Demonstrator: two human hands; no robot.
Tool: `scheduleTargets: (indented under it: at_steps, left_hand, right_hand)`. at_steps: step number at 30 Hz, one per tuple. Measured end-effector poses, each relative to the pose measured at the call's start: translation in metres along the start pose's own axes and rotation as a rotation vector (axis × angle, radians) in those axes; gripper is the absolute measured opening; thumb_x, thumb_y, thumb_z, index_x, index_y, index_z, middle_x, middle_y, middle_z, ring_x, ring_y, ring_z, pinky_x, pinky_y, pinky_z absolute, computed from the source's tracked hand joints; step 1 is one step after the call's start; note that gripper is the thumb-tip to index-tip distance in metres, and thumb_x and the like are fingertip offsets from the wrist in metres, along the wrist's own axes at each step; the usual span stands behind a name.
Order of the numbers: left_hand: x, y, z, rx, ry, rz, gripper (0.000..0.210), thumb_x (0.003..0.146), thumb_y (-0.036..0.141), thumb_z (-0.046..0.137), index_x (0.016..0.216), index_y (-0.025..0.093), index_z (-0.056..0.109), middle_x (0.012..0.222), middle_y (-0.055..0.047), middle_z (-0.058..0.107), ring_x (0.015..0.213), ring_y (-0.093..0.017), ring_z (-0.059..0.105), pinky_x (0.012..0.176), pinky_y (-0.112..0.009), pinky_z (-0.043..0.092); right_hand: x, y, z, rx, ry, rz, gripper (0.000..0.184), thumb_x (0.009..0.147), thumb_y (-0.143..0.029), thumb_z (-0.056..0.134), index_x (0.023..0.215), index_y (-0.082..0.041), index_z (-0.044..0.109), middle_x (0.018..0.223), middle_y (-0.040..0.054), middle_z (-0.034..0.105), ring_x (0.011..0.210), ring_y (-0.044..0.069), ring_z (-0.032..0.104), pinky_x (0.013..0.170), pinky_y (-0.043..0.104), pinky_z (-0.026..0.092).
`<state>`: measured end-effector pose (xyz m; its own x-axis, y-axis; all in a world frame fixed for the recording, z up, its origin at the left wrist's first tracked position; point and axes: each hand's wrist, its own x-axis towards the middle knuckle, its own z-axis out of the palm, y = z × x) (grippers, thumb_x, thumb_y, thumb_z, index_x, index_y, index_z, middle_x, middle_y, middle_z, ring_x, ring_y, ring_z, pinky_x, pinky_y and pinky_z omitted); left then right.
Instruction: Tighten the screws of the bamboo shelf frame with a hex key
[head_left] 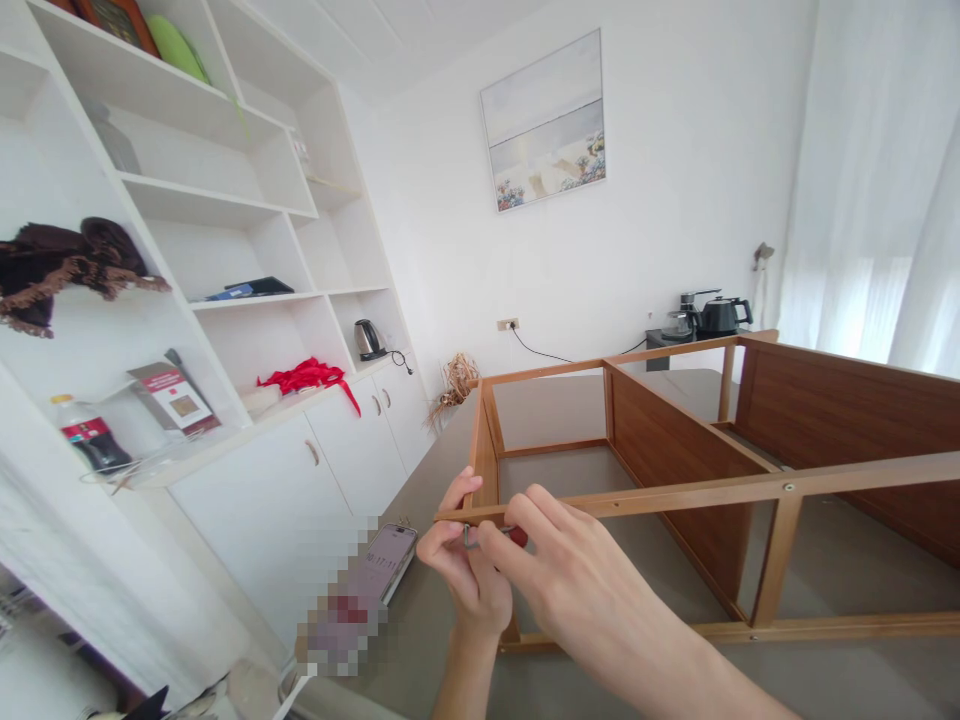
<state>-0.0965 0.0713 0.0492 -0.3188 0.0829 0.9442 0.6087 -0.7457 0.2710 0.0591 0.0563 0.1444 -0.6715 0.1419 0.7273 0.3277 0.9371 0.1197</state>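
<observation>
A brown wooden shelf frame [690, 492] with darker wood panels lies on a grey-brown table. At its near left corner, my left hand [472, 580] is closed around the end of the rail, fingers above and thumb below. My right hand [559, 560] pinches a small hex key [517, 537] with a red grip. The key's bent metal end lies just under the rail, close to my left thumb. My fingers hide part of the key, and I cannot tell whether its tip sits in a screw. A screw head [789, 487] shows farther right on the rail.
Left of my hands, a phone [390, 550] showing digits rests at the table edge, partly pixelated. White shelving [247, 300] with a cola bottle [94, 435] and red cloth [307, 375] stands left. A black kettle [724, 317] sits behind the frame.
</observation>
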Motion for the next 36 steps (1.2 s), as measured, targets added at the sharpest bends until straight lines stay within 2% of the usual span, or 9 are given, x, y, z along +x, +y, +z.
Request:
scheduleTargets:
  at_steps: [6,16,20,24,29,33,36]
  left_hand:
    - [0.003,0.005,0.000,-0.014,-0.018,0.004,0.027,0.099,0.011,0.050,0.113,0.028,0.033,0.133,-0.011,0.063,0.130,-0.025,0.060,0.107,-0.060,0.049]
    - [0.003,0.003,-0.001,0.024,-0.020,0.001,0.026,0.100,0.018,0.054,0.111,0.028,0.032,0.130,-0.010,0.064,0.130,-0.026,0.061,0.106,-0.059,0.050]
    - [0.000,-0.001,0.000,0.025,-0.003,-0.015,0.016,0.105,0.021,0.045,0.111,0.028,0.032,0.131,-0.009,0.063,0.130,-0.025,0.061,0.107,-0.061,0.049]
    - [0.004,0.002,0.000,0.000,-0.036,0.001,0.013,0.107,0.027,0.044,0.113,0.029,0.032,0.132,-0.010,0.063,0.128,-0.024,0.062,0.107,-0.061,0.048]
    - [0.007,0.005,0.000,-0.019,-0.033,0.031,0.012,0.109,0.035,0.041,0.114,0.028,0.033,0.130,-0.012,0.062,0.127,-0.025,0.062,0.106,-0.062,0.048]
    - [0.003,0.005,0.000,-0.013,-0.008,-0.033,0.012,0.108,0.027,0.045,0.112,0.028,0.034,0.130,-0.011,0.063,0.132,-0.026,0.059,0.107,-0.061,0.048]
    - [0.003,0.006,0.000,-0.016,-0.013,-0.035,0.011,0.108,0.024,0.043,0.113,0.028,0.033,0.131,-0.011,0.063,0.132,-0.025,0.060,0.108,-0.062,0.047]
  right_hand:
    - [-0.001,0.002,0.002,0.014,-0.020,-0.008,0.025,0.085,0.002,0.062,0.091,-0.020,0.054,0.084,-0.0003,0.052,0.073,0.017,0.044,0.059,0.031,0.032]
    - [-0.004,-0.004,0.005,-0.021,-0.022,0.014,0.023,0.084,0.000,0.064,0.087,-0.020,0.053,0.084,0.0014,0.057,0.074,0.018,0.048,0.061,0.032,0.032]
    - [-0.007,-0.007,0.011,-0.084,-0.035,-0.019,0.025,0.084,0.001,0.062,0.083,-0.020,0.050,0.073,-0.0009,0.057,0.064,0.017,0.051,0.056,0.034,0.025]
    - [-0.006,-0.002,0.012,-0.001,-0.107,-0.033,0.024,0.087,-0.001,0.062,0.084,-0.021,0.048,0.070,-0.0040,0.058,0.054,0.013,0.050,0.053,0.033,0.020]
    - [-0.005,0.003,0.006,0.079,-0.196,-0.026,0.025,0.091,-0.002,0.062,0.085,-0.021,0.048,0.068,-0.0061,0.058,0.054,0.012,0.051,0.052,0.031,0.022]
    - [-0.005,0.001,0.002,0.132,-0.197,-0.076,0.023,0.092,-0.001,0.064,0.089,-0.020,0.051,0.072,-0.0061,0.060,0.057,0.012,0.052,0.055,0.031,0.026]
    - [-0.004,0.002,-0.004,0.103,-0.184,-0.081,0.025,0.088,0.000,0.069,0.088,-0.020,0.054,0.075,-0.0047,0.059,0.063,0.014,0.052,0.057,0.031,0.029]
